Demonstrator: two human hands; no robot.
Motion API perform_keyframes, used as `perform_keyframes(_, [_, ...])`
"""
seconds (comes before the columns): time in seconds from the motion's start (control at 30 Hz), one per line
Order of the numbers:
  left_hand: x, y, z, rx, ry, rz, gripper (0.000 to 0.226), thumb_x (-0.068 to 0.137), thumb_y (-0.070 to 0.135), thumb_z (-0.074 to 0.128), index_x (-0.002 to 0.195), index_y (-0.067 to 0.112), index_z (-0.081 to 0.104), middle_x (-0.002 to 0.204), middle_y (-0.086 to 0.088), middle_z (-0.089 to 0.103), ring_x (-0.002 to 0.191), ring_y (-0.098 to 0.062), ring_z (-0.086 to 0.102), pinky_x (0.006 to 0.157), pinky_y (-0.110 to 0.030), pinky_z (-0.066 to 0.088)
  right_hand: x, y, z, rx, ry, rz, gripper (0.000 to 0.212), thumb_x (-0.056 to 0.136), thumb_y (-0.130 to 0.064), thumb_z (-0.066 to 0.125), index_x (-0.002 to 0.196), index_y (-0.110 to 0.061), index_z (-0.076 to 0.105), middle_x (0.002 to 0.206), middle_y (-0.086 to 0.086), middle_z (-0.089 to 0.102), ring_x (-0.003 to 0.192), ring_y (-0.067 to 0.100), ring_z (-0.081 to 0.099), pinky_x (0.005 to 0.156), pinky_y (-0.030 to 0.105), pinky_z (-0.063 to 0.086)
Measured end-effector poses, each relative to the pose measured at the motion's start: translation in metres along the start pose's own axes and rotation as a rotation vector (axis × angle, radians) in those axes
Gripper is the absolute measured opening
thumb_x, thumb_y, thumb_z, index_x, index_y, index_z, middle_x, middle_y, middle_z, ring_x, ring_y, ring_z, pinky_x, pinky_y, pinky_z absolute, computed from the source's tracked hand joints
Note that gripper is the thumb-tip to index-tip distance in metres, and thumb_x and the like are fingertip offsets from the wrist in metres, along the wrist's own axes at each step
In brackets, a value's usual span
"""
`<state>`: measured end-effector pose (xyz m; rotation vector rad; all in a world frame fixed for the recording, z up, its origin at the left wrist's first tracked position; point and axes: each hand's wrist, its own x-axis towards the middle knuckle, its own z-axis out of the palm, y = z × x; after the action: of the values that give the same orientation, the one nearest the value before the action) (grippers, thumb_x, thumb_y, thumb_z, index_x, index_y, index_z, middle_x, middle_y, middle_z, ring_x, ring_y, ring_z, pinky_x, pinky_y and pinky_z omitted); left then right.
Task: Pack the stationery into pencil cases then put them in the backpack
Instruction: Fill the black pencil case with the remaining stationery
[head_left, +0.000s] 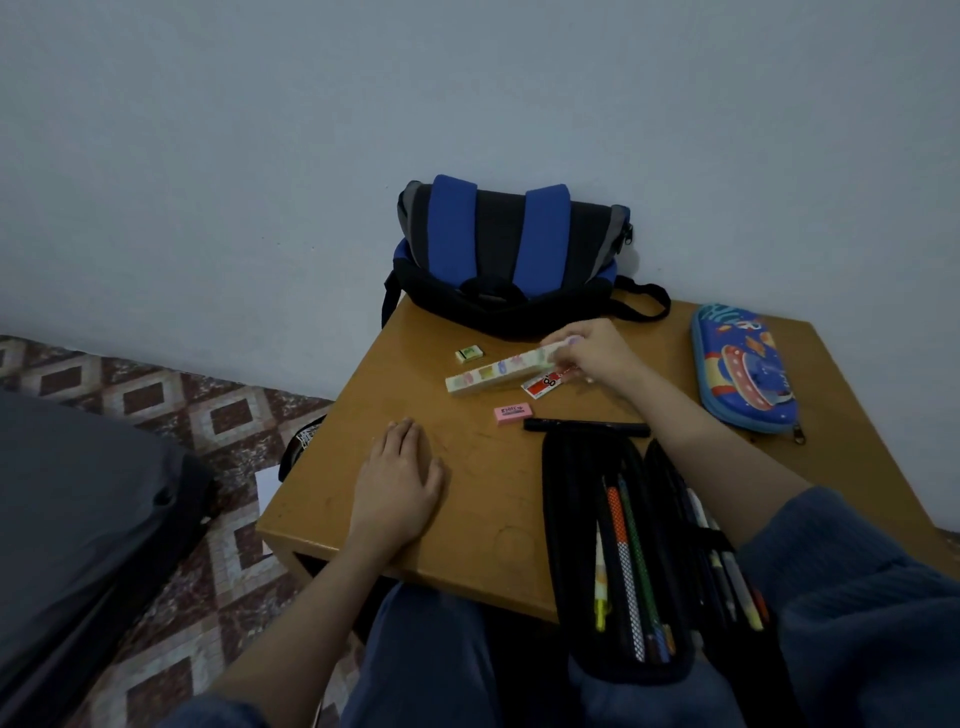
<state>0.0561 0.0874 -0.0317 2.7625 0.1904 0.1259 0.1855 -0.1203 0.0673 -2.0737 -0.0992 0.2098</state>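
My right hand (592, 356) grips one end of a pale patterned ruler (493, 373) that slants across the wooden table (363, 499). A red and white eraser (545, 384) lies just under that hand. My left hand (400, 486) rests flat on the table, holding nothing. An open black pencil case (618, 551) with several pens and pencils inside hangs over the near edge. A black marker (587, 427) lies above it, beside a pink eraser (513, 414). A small green eraser (469, 354) sits farther back. The blue and black backpack (511, 254) leans against the wall.
A shut blue cartoon pencil case (743, 366) lies at the table's right side. A dark bag (78, 519) sits on the patterned floor (171, 410) to the left. The wall stands right behind the table.
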Motion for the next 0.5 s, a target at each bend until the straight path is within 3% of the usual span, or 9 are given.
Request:
perform_keyframes(0.13, [0.0,0.004,-0.002,0.081,-0.049,-0.013,0.058,0.098,0.043,0.029,0.147,0.011,0.023,0.155,-0.004,0.021,0.142,-0.02,0.018,0.115,-0.034,0.019,-0.02,-0.013,-0.015,0.306,0.093,0.07,0.022,0.083,0.003,0.062,0.104,0.008,0.06,0.091,0.018,0.063,0.069,0.018,0.062,0.053,0.02,0.055])
perform_keyframes(0.23, [0.008,0.019,-0.015,0.208,-0.115,-0.042,0.045,0.099,0.031,0.029,0.132,0.005,0.046,0.142,-0.013,0.041,0.131,-0.028,0.038,0.11,-0.039,0.028,-0.034,-0.017,-0.026,0.413,0.083,0.082,0.018,0.083,0.001,0.064,0.1,0.006,0.06,0.081,0.016,0.064,0.059,0.016,0.065,0.054,0.022,0.058])
perform_keyframes(0.33, [0.004,0.046,-0.028,0.171,-0.073,0.011,0.03,0.096,0.025,0.038,0.1,0.009,0.063,0.106,-0.01,0.061,0.103,-0.026,0.054,0.092,-0.036,0.043,-0.045,-0.015,-0.035,0.438,0.091,0.063,0.006,0.083,0.002,0.064,0.087,0.003,0.061,0.077,0.017,0.065,0.051,0.012,0.067,0.053,0.022,0.057])
perform_keyframes(0.43, [-0.019,0.077,-0.027,-0.055,-0.072,0.081,0.023,0.093,0.025,0.048,0.11,0.013,0.059,0.095,-0.007,0.067,0.086,-0.024,0.063,0.073,-0.032,0.052,-0.056,-0.012,-0.043,0.454,0.105,0.06,0.002,0.087,0.004,0.057,0.085,0.004,0.058,0.072,0.019,0.061,0.046,0.011,0.065,0.052,0.023,0.057])
perform_keyframes(0.5, [-0.036,0.097,-0.023,-0.101,-0.09,0.13,0.021,0.092,0.025,0.049,0.107,0.013,0.058,0.093,-0.006,0.067,0.084,-0.024,0.063,0.063,-0.03,0.046,-0.062,-0.01,-0.048,0.453,0.129,0.081,0.014,0.091,0.005,0.05,0.078,0.003,0.056,0.069,0.019,0.057,0.042,0.011,0.062,0.051,0.025,0.057])
